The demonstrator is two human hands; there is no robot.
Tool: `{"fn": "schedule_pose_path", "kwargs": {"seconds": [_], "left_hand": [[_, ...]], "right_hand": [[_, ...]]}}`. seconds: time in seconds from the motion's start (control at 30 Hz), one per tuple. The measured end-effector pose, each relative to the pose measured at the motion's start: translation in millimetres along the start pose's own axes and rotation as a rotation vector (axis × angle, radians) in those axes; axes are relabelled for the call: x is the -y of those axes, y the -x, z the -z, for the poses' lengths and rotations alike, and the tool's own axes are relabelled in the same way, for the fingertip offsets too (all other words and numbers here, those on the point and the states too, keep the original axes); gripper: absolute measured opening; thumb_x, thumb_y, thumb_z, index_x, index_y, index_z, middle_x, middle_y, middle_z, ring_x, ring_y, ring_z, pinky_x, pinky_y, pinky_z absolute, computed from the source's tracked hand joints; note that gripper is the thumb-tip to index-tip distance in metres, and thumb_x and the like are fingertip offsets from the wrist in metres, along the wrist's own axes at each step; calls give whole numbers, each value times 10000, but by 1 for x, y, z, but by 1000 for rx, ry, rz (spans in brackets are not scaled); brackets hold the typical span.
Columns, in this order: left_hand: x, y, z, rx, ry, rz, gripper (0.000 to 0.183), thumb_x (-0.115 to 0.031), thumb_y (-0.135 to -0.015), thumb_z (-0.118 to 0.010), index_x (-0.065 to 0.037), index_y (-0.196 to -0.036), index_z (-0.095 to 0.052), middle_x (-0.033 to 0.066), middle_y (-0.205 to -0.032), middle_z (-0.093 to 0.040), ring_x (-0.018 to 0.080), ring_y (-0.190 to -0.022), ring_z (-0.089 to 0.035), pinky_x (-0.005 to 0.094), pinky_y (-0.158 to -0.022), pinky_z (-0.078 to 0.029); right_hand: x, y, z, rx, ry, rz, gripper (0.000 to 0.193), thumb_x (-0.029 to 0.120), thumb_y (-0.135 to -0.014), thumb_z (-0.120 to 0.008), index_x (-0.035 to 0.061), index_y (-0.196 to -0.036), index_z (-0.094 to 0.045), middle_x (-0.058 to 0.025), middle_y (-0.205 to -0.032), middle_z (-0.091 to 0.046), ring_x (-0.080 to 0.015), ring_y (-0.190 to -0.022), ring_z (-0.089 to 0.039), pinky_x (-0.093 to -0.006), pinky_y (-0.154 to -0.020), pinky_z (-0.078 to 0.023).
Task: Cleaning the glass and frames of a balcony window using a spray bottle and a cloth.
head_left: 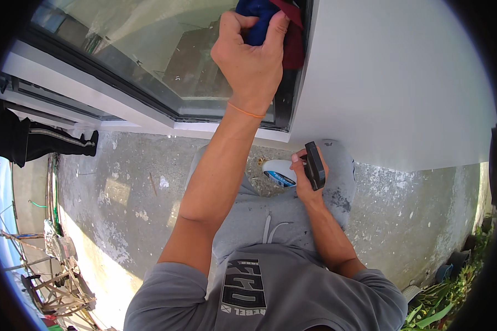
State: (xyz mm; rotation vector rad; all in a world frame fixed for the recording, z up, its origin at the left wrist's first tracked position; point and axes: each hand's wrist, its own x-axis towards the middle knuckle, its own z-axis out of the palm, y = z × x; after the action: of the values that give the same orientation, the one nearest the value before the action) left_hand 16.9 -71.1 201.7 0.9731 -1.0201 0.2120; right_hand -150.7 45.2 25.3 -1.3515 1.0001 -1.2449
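Observation:
Up at the window, my left hand (251, 63) is closed on a bunched blue and maroon cloth (292, 49). The cloth lies against the glass pane (193, 60) at the lower right corner, beside the black frame. An orange band circles that wrist. Lower down, by my right knee, my right hand (309, 185) is wrapped round what looks like a spray bottle. Its black head (315, 165) sticks up above the fingers, and a white body with a blue label (280, 172) shows to the left. My fingers hide part of the bottle.
A white wall (392, 83) rises right of the window, above a stained concrete floor (127, 182). Someone in dark trousers (55, 140) is at the far left. A pile of wooden sticks (55, 281) stands lower left; green plants (447, 303) grow lower right.

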Motion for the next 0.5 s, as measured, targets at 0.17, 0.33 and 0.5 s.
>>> {"fn": "schedule_pose_path", "kwargs": {"seconds": [0.17,0.33,0.5], "left_hand": [[76,149,46,318,-424,340,398,-249,-800,-872,-20,-863,-553,114,-710,-640,226,-644,-620,346,-606,-493],[131,223,74,600,-744,602,442,-362,-774,-854,-23,-919,-612,179,-819,-713,393,-785,-702,471,-711,-534],[197,250,121,446,-998,1075,481,-398,-770,-843,-47,-1060,-687,206,-981,-738,403,-964,-706,475,-861,-552]], "right_hand": [[-6,0,7,-115,-14,1,195,146,-936,-711,-1,-975,-588,-66,-833,-603,-138,-686,-608,-283,-681,-506],[2,-1,1,-183,2,-7,202,158,-939,-706,-3,-976,-589,-71,-825,-611,-145,-686,-626,-300,-688,-512],[-10,-1,4,-171,16,-14,203,158,-939,-712,-2,-983,-595,-67,-822,-614,-143,-684,-625,-300,-689,-510]]}}
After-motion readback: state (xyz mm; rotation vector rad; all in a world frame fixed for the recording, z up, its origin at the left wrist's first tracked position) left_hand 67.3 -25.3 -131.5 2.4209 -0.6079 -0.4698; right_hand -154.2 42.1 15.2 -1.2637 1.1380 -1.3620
